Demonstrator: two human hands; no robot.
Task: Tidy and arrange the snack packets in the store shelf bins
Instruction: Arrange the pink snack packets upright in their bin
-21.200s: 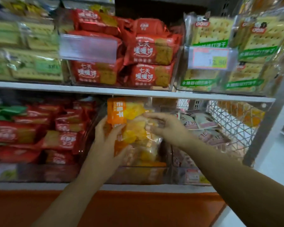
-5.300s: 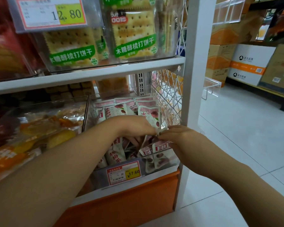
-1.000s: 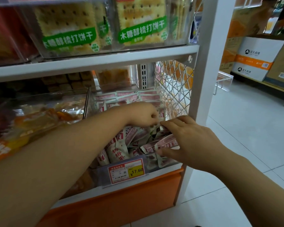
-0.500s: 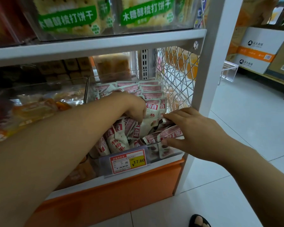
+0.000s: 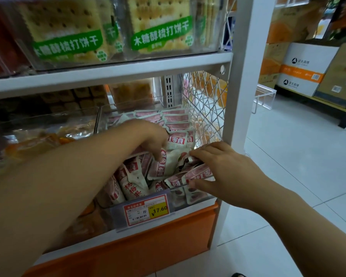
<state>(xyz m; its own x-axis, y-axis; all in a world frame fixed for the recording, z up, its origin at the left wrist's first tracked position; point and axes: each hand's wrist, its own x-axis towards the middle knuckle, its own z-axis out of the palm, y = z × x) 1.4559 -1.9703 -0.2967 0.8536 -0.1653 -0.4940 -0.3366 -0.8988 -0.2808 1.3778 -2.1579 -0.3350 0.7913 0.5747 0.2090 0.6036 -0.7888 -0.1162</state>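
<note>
Plainly, two hands work in one clear bin (image 5: 98, 119) on the lower shelf. The bin holds pink-and-white snack packets (image 5: 132, 185), well over a dozen, too overlapped for an exact count. At its 12 o'clock end they lie flat in two columns, and the right column (image 5: 175, 118) shows at least three. Nearer the front they are tumbled.

The left hand (image 5: 151, 139) reaches in from 9 o'clock with its fingers curled down into the pile. I cannot tell whether it grasps anything. The right hand (image 5: 220, 166) comes from 4 o'clock and pinches one loose packet (image 5: 199, 173) at the front right corner, fingers above and thumb below.

One price tag (image 5: 146, 209) reading 17.60 hangs on the bin's front wall. Above, two soda cracker packets (image 5: 162, 29) face forward in an upper bin.

The right hand's thumb sits just at the front lip. A wire mesh panel (image 5: 205, 108) closes the bin at 3 o'clock, just beside the right knuckles, with one white upright post (image 5: 242, 80) beyond it. The shelf board (image 5: 108, 75) caps the space at 12 o'clock, leaving a gap over the pile. Tiled aisle floor (image 5: 288, 156) lies open at 3 to 5 o'clock.
</note>
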